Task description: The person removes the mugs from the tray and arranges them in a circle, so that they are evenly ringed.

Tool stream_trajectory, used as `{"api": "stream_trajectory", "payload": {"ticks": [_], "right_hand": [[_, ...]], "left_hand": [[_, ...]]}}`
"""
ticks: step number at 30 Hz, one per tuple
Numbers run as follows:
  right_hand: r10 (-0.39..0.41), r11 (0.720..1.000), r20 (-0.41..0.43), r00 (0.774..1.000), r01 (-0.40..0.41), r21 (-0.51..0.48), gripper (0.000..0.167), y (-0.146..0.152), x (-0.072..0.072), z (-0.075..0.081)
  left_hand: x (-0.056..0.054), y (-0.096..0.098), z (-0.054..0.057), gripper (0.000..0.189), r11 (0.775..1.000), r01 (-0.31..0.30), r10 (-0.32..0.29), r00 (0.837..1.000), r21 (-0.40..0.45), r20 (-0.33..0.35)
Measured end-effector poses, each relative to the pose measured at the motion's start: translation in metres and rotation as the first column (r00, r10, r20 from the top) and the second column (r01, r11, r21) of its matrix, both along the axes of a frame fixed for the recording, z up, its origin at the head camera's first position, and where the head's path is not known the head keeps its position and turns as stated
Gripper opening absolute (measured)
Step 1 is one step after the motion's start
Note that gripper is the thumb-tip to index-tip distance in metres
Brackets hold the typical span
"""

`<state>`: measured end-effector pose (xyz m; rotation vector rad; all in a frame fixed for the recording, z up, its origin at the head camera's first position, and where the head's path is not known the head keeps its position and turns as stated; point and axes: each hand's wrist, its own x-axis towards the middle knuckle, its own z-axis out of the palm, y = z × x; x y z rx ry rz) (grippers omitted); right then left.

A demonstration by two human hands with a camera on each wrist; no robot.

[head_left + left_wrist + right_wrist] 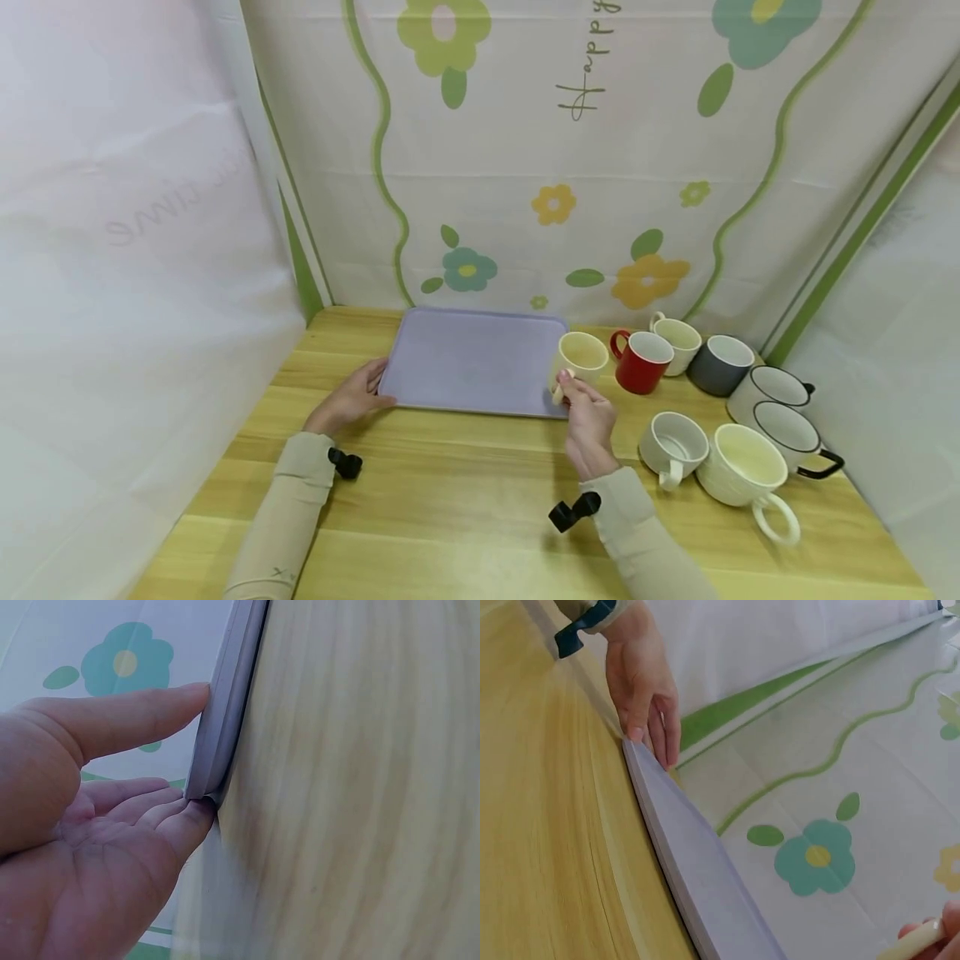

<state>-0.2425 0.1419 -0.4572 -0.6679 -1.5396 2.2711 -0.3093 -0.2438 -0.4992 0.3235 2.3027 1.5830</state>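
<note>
A lavender rectangular tray (472, 367) lies on the wooden table at the back. At its front left corner my left hand (348, 400) holds the rim, thumb (161, 709) on the front edge and fingers at the side. By the tray's right end, my right hand (590, 421) pinches the handle (558, 392) of a cream mug (581, 354). This mug is upright and overlaps the tray's right edge in the head view. Only the handle (916, 941) and some fingertips show in the right wrist view.
Right of the tray stand a red mug (641, 375), a cream mug (678, 342) and a dark grey mug (720, 367). Nearer are two black-rimmed white mugs (786, 432), a small white mug (671, 450) and a wide cream cup (738, 475). Flowered cloth (487, 150) hangs behind.
</note>
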Motion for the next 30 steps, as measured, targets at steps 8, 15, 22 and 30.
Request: {"api": "stream_trajectory", "payload": {"ticks": [8,15,22,30], "right_hand": [[-0.242,0.97,-0.013,0.97,0.242,-0.003,0.013,0.016,-0.007,-0.014],[-0.348,0.937,0.024,0.937,0.349,-0.034,0.015,0.025,-0.017,-0.028],[-0.425,0.902,0.043,0.904,0.427,-0.061,0.018,0.03,-0.019,-0.039],[-0.469,0.879,0.018,0.883,0.469,-0.093,0.013,0.033,-0.02,-0.043]], "left_hand": [[0.0,-0.001,0.002,0.088,1.0,0.0,-0.001,1.0,-0.018,-0.015],[0.0,-0.002,0.001,0.088,1.0,0.001,-0.001,1.0,-0.013,-0.011],[0.002,-0.001,0.0,0.088,1.0,0.001,-0.001,1.0,-0.005,0.001],[0.001,-0.001,0.002,0.09,1.0,-0.002,0.002,1.0,-0.024,0.002]]}}
